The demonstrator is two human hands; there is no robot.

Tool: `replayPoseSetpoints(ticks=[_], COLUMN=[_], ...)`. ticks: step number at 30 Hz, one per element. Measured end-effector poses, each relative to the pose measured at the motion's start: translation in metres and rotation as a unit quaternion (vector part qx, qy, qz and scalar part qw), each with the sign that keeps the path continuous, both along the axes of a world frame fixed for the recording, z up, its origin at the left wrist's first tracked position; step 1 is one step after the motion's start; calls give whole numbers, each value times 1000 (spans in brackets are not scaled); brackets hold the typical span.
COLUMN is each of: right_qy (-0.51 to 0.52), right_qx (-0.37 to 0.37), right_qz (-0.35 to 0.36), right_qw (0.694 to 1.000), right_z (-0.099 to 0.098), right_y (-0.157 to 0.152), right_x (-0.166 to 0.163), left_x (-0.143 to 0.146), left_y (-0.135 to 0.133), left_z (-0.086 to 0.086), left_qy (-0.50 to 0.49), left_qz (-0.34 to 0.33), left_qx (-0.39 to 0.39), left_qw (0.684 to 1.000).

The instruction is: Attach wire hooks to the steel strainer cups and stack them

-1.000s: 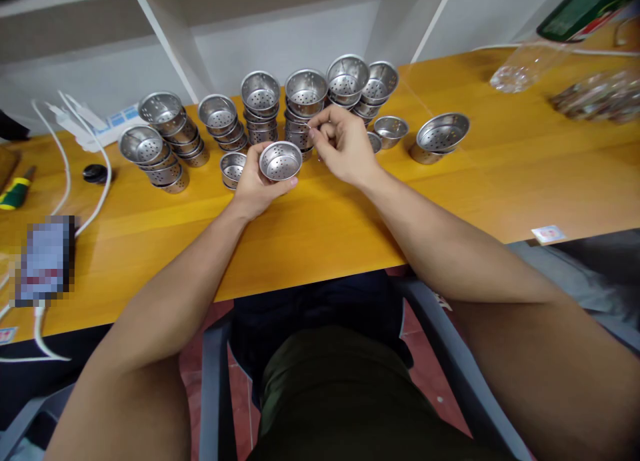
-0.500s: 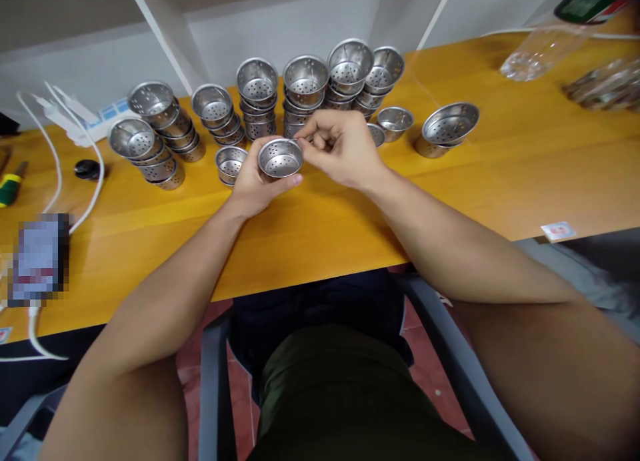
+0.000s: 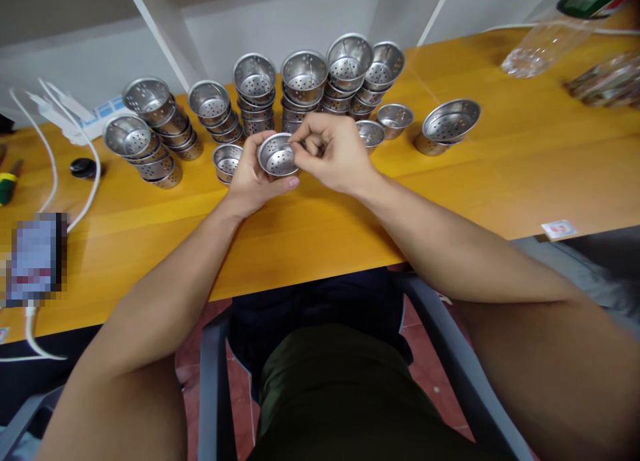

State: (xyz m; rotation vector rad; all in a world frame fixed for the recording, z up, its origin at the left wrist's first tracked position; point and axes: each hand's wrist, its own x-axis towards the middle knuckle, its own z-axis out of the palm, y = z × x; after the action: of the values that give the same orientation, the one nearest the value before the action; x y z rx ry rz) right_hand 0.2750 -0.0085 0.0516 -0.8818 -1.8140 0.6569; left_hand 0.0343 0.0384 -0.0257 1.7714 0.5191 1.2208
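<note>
My left hand [image 3: 250, 181] cups a small perforated steel basket [image 3: 277, 157] from below, tilted with its mouth towards me. My right hand [image 3: 333, 153] is closed in a pinch at the basket's right rim, holding something thin that I cannot make out. Both hands hover over the orange table [image 3: 320, 214] just in front of several stacks of the same steel baskets [image 3: 305, 81].
More basket stacks [image 3: 150, 134] stand at the left, single baskets [image 3: 226, 161] and a wider basket [image 3: 447, 124] lie beside the hands. White cables [image 3: 75, 181], a black cap [image 3: 83, 167] and a screwdriver [image 3: 5, 187] sit far left; a clear plastic bottle [image 3: 545, 47] lies far right.
My right hand has come down and left from above the stacks to the rim of the basket in my left hand. The basket has tipped a little towards the right hand.
</note>
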Motion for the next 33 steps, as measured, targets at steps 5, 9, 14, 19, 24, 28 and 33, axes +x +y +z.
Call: replayPoseSetpoints(ticks=[5,9,14,19,24,28,33], right_qy=[23,26,16,16,43,51,25], right_qx=[4,8,7,7,20,21,13], right_qz=[-19,-22,-9,-4,-14,-18,-7], right_qw=[1000,999,1000,1000,999,998,1000], right_z=[4,5,2,-1,0,2,2], right_y=[2,10,4,-9,-3,7,5], right_x=[3,11,5,-7,-2,7,7], left_x=[1,-1,-1,5,4,0,2], left_y=[-2,-9,-14,-17,-10,-8,-19], left_z=[1,3,7,16,13,6,17], left_qy=[10,3,-10,17,-5,-51,-53], left_qz=[32,33,14,53,54,30,7], left_qx=[-4,-43,-45,7,-8,-63,-134], left_qw=[999,999,999,998,999,996,990])
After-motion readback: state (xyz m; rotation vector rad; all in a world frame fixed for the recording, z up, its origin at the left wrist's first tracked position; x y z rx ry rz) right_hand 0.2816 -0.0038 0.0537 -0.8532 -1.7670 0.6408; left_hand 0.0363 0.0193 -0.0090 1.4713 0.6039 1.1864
